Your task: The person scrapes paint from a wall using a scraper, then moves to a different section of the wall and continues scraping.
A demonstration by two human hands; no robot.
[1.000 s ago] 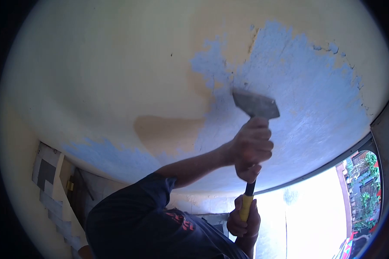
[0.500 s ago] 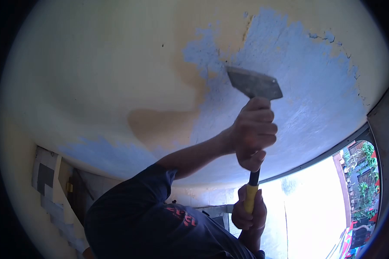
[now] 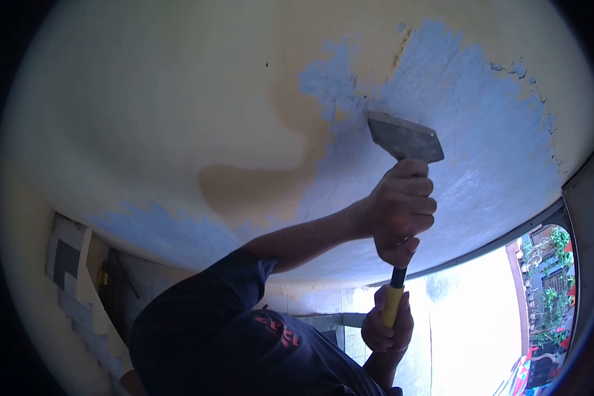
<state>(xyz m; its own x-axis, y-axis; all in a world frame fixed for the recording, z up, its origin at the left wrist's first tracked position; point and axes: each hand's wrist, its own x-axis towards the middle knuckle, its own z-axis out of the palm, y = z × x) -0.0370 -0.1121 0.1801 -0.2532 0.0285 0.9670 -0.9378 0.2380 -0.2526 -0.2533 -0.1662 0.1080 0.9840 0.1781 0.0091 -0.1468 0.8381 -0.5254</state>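
My left hand (image 3: 406, 210) is closed around the upper part of a scraper's dark handle, just below its wide metal blade (image 3: 408, 136). The blade is tilted against the wall's bluish patch (image 3: 478, 115), where the pale top coat is gone. Lower down, my right hand (image 3: 388, 323) grips the yellow sleeve (image 3: 393, 305) of the same handle. A short dark stretch of shaft (image 3: 398, 276) shows between my hands.
Pale paint (image 3: 178, 99) surrounds the bluish patch, with a brown damp-looking stain (image 3: 251, 191) beside it. A stepped structure (image 3: 79, 297) stands at lower left. Bright light and green plants (image 3: 560, 241) show through an opening at right.
The blade and both hands appear slightly farther right and lower in view. The wall's upper patch has also shifted right, so the camera has moved. Both hands keep their grip.
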